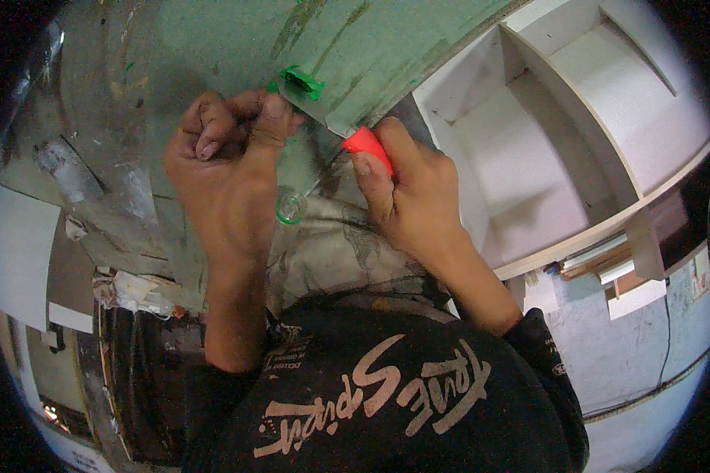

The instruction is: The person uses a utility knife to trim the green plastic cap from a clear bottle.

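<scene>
From my remote station, I see the right hand (414, 185) closed around the bright red handle (368, 148) of a flat-bladed scraper, thumb and fingers pressing it from opposite sides. The thin grey metal blade (315, 112) slants up and left toward the left hand (233, 150), with a glossy bright green smear (304, 83) at its far end. The left fingers curl inward, thumb beside the blade; I cannot tell whether they pinch anything. A clear, round, green-rimmed object (290, 206) sits beside the left wrist. A white, open-fronted panel cabinet (528, 158) stands at right.
</scene>
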Demonstrator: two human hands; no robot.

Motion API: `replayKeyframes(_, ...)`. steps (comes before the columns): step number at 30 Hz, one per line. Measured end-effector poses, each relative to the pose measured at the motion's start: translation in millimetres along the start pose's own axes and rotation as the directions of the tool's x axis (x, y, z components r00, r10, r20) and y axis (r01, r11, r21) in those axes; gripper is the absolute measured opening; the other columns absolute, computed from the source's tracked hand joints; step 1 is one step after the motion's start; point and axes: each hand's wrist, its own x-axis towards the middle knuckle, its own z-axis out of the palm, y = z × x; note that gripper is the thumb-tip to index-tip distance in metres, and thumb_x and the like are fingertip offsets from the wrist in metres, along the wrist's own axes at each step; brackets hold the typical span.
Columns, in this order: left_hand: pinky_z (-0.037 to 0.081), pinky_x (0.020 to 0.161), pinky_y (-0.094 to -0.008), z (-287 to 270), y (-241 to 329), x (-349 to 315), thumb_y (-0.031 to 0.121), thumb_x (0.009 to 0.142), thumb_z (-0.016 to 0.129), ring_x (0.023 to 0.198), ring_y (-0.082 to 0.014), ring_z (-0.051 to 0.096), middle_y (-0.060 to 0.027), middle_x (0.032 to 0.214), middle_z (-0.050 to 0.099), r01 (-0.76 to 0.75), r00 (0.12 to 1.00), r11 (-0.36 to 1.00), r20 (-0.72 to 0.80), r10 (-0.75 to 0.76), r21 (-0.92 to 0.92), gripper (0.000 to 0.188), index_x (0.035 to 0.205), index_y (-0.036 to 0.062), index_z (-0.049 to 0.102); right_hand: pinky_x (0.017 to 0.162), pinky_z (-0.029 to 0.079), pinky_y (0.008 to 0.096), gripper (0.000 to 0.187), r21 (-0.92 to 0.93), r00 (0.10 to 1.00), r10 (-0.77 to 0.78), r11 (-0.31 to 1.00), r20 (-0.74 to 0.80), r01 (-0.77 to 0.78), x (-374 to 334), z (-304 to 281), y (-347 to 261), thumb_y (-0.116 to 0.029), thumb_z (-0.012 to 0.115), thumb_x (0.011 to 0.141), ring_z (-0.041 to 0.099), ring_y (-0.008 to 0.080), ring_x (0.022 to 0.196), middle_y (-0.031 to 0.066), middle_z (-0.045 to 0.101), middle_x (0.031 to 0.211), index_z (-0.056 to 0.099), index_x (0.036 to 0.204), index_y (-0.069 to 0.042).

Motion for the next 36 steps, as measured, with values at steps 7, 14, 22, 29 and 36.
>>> replayKeyframes(7, 0.058, 0.08, -0.0352, -4, -5, 5, -0.003, 0.088, 0.071, 0.078, -0.0167, 0.064, -0.0126, 0.087, 0.068, -0.006, 0.998, 0.995, 0.054, 0.012, -0.103, 0.044, 0.074, 0.012, 0.033, 0.054, 0.049, 0.0477, 0.036, 0.012, 0.999, -0.024, 1.0, -0.041, 0.025, 0, 7, 2, -0.041, 0.066, 0.092, 0.064, 0.0396, 0.062, 0.0179, 0.063, 0.069, 0.055, 0.098, -0.008)
replayKeyframes(14, 0.058, 0.079, -0.0347, -2, -5, 5, -0.003, 0.088, 0.071, 0.077, -0.017, 0.064, -0.0123, 0.086, 0.067, -0.008, 0.999, 0.993, 0.036, 0.012, -0.118, 0.045, 0.073, 0.0121, 0.032, 0.053, 0.049, 0.0489, 0.036, 0.009, 0.998, -0.022, 1.0, -0.051, 0.022, 0, 10, 3, -0.043, 0.066, 0.091, 0.064, 0.04, 0.063, 0.0183, 0.064, 0.07, 0.055, 0.098, -0.009)
replayKeyframes(22, 0.053, 0.079, -0.0325, -1, -2, 4, -0.001, 0.085, 0.075, 0.078, -0.0187, 0.066, -0.0124, 0.088, 0.069, 0.02, 0.999, 0.989, 0.051, -0.013, -0.145, 0.041, 0.074, 0.012, 0.038, 0.054, 0.05, 0.0494, 0.036, -0.061, 0.998, 0.029, 0.998, -0.053, -0.032, 8, 3, 3, -0.044, 0.063, 0.094, 0.064, 0.041, 0.061, 0.0175, 0.064, 0.069, 0.055, 0.094, -0.009)
replayKeyframes(29, 0.057, 0.078, -0.0319, -16, -3, -5, -0.001, 0.084, 0.077, 0.079, -0.0163, 0.067, -0.0138, 0.09, 0.07, -0.074, 0.988, 0.994, -0.128, 0.084, 0.078, 0.045, 0.075, 0.0111, 0.034, 0.05, 0.043, 0.0479, 0.035, 0.14, 0.982, 0.171, 0.977, -0.078, -0.159, 15, -14, 17, -0.038, 0.054, 0.101, 0.059, 0.042, 0.056, 0.0202, 0.056, 0.063, 0.054, 0.089, -0.006)
replayKeyframes(36, 0.054, 0.081, -0.0321, 17, -11, -6, 0.008, 0.076, 0.085, 0.089, -0.0201, 0.066, -0.0082, 0.096, 0.07, -0.65, 0.69, 0.575, 0.067, 0.721, 0.497, 0.034, 0.101, 0.0038, 0.062, 0.053, 0.041, 0.0387, 0.041, 0.3, 0.981, 0.064, 0.954, -0.183, -0.006, 21, -18, 17, -0.039, 0.049, 0.104, 0.05, 0.0352, 0.056, 0.0184, 0.05, 0.063, 0.05, 0.085, -0.002)
